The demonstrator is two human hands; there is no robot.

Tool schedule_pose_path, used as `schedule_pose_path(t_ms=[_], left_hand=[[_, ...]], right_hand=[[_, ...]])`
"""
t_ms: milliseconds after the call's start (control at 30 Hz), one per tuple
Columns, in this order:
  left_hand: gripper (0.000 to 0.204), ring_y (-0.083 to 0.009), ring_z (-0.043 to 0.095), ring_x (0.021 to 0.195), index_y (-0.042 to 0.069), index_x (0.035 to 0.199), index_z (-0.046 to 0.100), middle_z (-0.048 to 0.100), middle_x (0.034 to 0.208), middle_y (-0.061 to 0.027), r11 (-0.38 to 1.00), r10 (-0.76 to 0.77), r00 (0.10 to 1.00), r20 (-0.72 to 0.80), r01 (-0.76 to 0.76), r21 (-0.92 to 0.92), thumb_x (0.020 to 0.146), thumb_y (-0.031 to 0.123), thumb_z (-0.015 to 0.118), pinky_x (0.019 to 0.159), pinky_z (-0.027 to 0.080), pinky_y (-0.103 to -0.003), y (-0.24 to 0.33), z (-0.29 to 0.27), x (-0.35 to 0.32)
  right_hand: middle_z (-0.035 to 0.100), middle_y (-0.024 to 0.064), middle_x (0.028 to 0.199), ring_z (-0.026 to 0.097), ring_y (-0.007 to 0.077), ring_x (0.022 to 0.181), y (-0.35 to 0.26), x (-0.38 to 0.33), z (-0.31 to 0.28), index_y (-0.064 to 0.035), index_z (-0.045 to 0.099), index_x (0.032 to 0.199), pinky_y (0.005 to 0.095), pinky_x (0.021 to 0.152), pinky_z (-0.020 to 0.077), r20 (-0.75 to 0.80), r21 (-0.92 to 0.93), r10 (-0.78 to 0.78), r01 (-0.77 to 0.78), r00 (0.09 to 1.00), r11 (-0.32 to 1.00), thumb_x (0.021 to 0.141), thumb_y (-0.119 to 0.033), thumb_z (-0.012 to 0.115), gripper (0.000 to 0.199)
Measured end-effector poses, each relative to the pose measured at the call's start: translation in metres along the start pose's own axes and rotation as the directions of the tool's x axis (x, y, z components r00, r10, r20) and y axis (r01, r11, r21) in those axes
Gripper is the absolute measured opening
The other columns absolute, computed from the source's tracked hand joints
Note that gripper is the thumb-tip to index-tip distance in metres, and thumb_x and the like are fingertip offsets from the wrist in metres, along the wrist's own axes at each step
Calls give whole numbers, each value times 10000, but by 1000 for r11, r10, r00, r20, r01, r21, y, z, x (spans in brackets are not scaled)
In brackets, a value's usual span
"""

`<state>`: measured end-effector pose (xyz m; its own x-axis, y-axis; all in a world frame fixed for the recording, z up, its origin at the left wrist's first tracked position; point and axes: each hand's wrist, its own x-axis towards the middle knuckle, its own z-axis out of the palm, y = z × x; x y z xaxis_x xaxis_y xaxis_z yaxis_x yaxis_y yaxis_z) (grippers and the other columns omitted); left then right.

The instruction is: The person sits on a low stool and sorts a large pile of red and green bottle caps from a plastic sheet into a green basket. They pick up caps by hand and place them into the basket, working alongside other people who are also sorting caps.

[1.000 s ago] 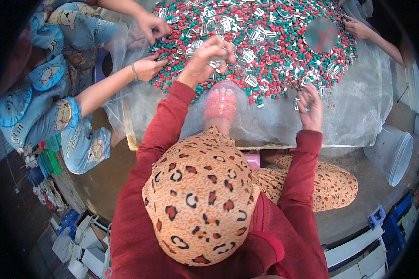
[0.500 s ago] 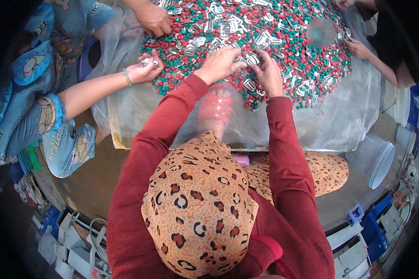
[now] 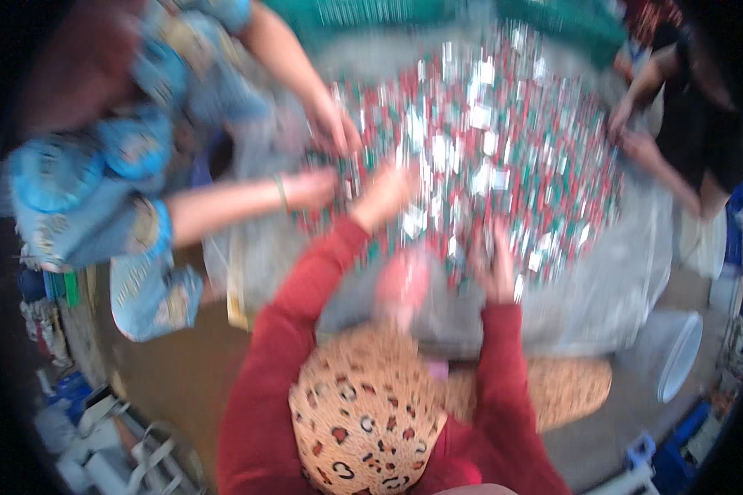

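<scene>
A wide pile (image 3: 545,140) of small red and green pieces is spread over the work surface, all streaked by motion blur. Among them lie pale, shiny flat pieces (image 3: 446,157) that look like slotted buckles. My left hand (image 3: 388,194) reaches over the pile's near left part, its fingers smeared. By the near edge, my right hand (image 3: 495,264) is drawn back, fingers pointing away from me. A pale streak shows beside its wrist. Whether either hand holds a piece is too blurred to tell.
On the left, a person in blue patterned clothes has both hands (image 3: 334,128) at the pile. Another person's hands (image 3: 627,136) are at its right edge. Green baskets (image 3: 380,12) line the far side. My foot (image 3: 404,276) rests before the pile; a white bucket (image 3: 677,359) stands right.
The view has tilted, bringing green baskets in at the far side. My right hand has pulled back toward me and away from my left. The left neighbour's lower hand has moved to the pile's edge.
</scene>
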<state>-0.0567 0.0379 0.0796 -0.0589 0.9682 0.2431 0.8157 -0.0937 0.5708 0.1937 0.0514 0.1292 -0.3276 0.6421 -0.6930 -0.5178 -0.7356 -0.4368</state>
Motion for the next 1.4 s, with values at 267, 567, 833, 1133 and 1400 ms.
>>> schedule_pose_path(t_ms=[267,567,833,1133,1400], left_hand=[[158,-342,600,870,3,835,598,582,986,-171,932,-53,977,204,-25,362,808,154,561,701,499,-452,28,24,13],[175,-73,484,585,112,938,550,542,749,24,-30,-332,793,511,533,-846,901,282,530,443,319,-170,77,-17,15],[185,-113,563,752,76,931,529,568,822,-26,164,-128,936,327,345,-924,780,156,601,602,479,-266,136,-17,7],[179,-299,552,898,38,903,568,578,902,-107,897,245,952,-185,-295,-330,772,149,620,819,428,-409,163,-10,-16],[661,-434,390,1119,106,1300,407,323,1282,-228,942,-276,951,138,239,235,689,-61,597,950,386,-488,60,13,-65]], right_hand=[[534,109,835,506,208,686,-21,-15,-39,-44,539,1038,225,403,393,502,144,20,-107,865,984,854,-125,508,204],[565,137,990,532,247,747,10,-7,-64,-41,467,1239,222,426,409,609,299,86,-328,789,896,899,-323,457,441],[541,156,1177,604,325,906,19,-25,-34,-98,393,1331,401,699,551,512,131,243,-354,824,926,899,-610,283,680],[595,76,1024,592,257,915,11,5,-51,-120,585,1031,316,603,537,322,309,159,-262,933,914,875,-265,555,215],[631,105,999,626,207,836,-6,-30,-47,-64,559,1063,313,539,526,416,-60,49,-26,908,998,909,-521,404,506]])
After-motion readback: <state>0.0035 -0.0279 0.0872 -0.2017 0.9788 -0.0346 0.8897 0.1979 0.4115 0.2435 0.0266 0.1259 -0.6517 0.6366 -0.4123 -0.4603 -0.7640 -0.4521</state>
